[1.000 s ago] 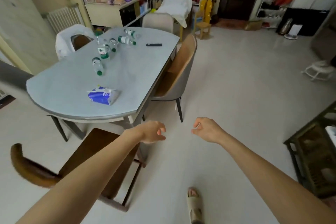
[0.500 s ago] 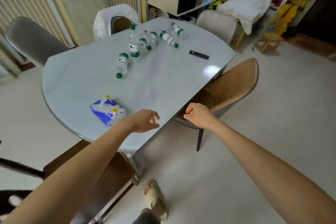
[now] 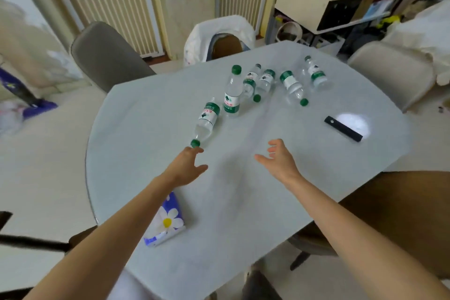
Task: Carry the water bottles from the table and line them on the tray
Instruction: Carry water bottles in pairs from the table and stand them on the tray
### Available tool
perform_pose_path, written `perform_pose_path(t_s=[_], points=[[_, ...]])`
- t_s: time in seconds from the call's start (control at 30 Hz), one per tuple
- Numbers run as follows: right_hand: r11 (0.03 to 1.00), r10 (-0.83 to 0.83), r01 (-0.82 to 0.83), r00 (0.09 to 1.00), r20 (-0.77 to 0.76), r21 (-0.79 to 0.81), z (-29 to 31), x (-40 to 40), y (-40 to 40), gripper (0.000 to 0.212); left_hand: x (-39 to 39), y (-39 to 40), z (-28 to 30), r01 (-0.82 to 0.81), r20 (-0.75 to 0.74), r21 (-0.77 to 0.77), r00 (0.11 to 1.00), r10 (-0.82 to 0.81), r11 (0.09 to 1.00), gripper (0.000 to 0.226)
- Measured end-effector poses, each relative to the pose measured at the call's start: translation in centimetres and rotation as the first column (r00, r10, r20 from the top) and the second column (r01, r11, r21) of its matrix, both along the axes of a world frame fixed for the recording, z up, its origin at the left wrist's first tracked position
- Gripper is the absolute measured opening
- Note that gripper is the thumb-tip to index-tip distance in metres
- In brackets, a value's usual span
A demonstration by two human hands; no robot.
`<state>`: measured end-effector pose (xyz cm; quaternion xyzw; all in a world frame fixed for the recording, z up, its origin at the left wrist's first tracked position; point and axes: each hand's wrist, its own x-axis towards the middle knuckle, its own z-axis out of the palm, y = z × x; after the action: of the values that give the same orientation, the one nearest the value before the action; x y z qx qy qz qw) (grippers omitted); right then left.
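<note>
Clear bottles [image 3: 232, 95] w/ green caps, pale grey table [image 3: 243, 202], blue daisy-print tissue pack [image 3: 168, 224], black remote [image 3: 343, 128].

Both hands now reach out over the table [image 3: 243, 226], fingers spread instead of loosely curled. The left hand [image 3: 186, 169] sits just short of the lying bottle [image 3: 206, 120]'s green cap; the right hand [image 3: 278, 159] hovers mid-table.

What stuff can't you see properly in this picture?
- Tray: nowhere in the head view, so its place is unknown.
- Labels on the water bottles: print too small and blurred to read.
- Tissue pack: partly covered by the left arm.
- Left hand: whether its fingers touch the nearest bottle's cap is unclear.
</note>
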<state>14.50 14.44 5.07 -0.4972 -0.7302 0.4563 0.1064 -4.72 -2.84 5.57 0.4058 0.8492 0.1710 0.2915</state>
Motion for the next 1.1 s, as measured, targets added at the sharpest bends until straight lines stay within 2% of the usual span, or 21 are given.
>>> perform_pose_path(t_s=[0.13,0.3,0.43,0.57,0.73,0.8,0.93,1.1], points=[[0.998,0.064,-0.066,0.995,-0.073,-0.022,-2.1,-6.3,7.2,0.075,-3.0,4.2,-2.5,-0.217,0.057,0.004,0.975,0.216,0.976,0.055],[0.989,0.144,-0.148,0.983,-0.118,-0.026,-4.7,-12.9,14.3,0.084,-4.6,8.2,-6.0,-0.507,0.14,-0.074,0.847,0.513,0.859,0.068],[0.987,0.149,-0.159,0.966,-0.209,-0.031,-6.6,-16.8,17.7,0.093,-5.5,10.4,-8.9,-0.644,0.183,-0.104,0.736,0.651,0.758,0.072],[0.963,0.247,-0.269,0.909,-0.336,-0.02,-7.7,-19.5,18.8,0.098,-5.6,11.8,-10.7,-0.743,0.234,-0.061,0.639,0.733,0.667,0.065],[0.968,0.231,-0.251,0.895,-0.381,-0.002,-8.2,-22.1,19.4,0.08,-4.9,12.7,-11.4,-0.843,0.337,0.015,0.511,0.791,0.538,0.044],[0.963,0.256,-0.269,0.898,-0.358,0.016,-8.4,-22.3,19.8,0.076,-4.0,12.9,-11.2,-0.842,0.34,0.075,0.525,0.781,0.534,0.04],[0.93,0.343,-0.368,0.875,-0.341,-0.009,-8.2,-21.9,20.8,0.064,-3.0,13.1,-8.9,-0.816,0.245,0.263,0.572,0.783,0.514,0.037],[0.907,0.373,-0.418,0.858,-0.354,-0.057,-7.4,-20.3,20.6,0.062,-4.7,12.8,-3.0,-0.665,0.055,0.478,0.675,0.735,0.574,0.033]])
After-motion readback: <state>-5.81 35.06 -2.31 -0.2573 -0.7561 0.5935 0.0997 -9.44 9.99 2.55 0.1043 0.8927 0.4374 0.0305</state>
